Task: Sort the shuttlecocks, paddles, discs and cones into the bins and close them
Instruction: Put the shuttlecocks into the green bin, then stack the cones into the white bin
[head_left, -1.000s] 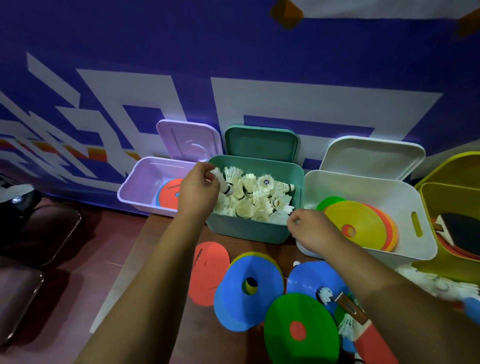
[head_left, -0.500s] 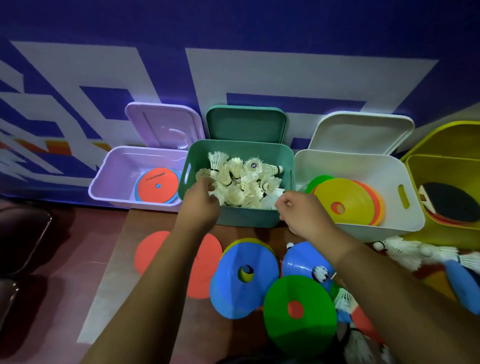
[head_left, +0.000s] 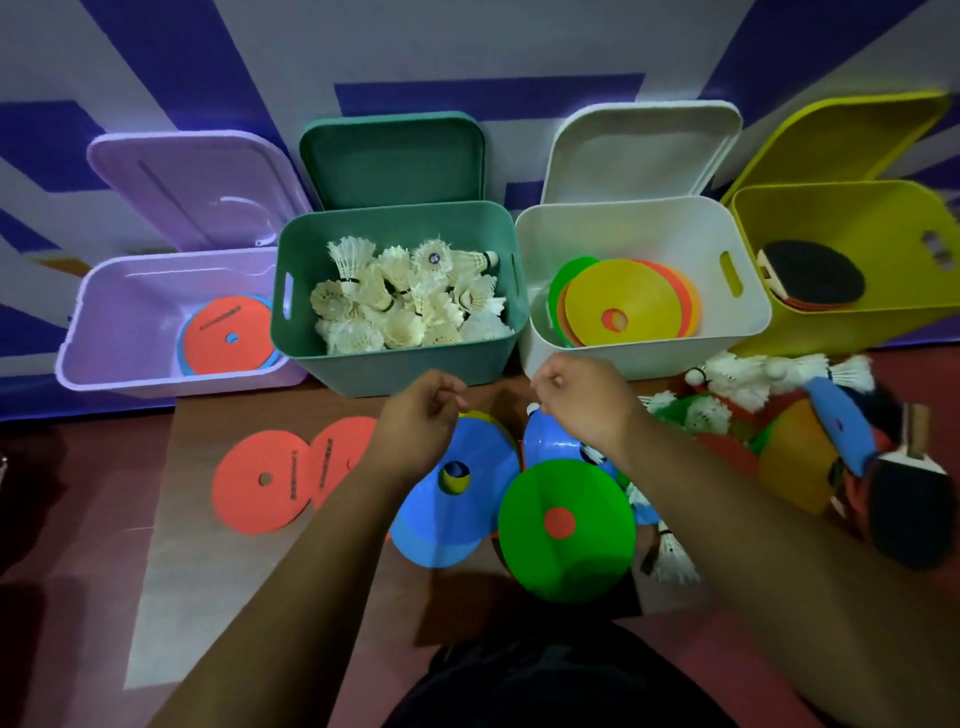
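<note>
Four bins stood in a row along the far side, their lids tipped back against the wall so every mouth was free for loading. Each took one kind: the purple bin (head_left: 104, 332) at far left held an orange disc (head_left: 228, 338), the green bin (head_left: 395, 364) shuttlecocks (head_left: 410, 301), the white bin (head_left: 649, 358) stacked cones (head_left: 623, 306), and the yellow bin (head_left: 831, 332) at far right a paddle (head_left: 815, 273). Both hands hovered just nearer than the green and white bins, above the unsorted heap. The left hand (head_left: 421, 415) hung loosely curled and looked empty. The right hand (head_left: 576, 400) was curled tighter — whether it pinched anything could not be told. Much was left to sort: loose discs (head_left: 260, 483) at near left, a blue cone (head_left: 457, 493) and a green cone (head_left: 566, 525) under the wrists, and loose shuttlecocks (head_left: 743, 379) and a second paddle (head_left: 904, 499) to the right.
</note>
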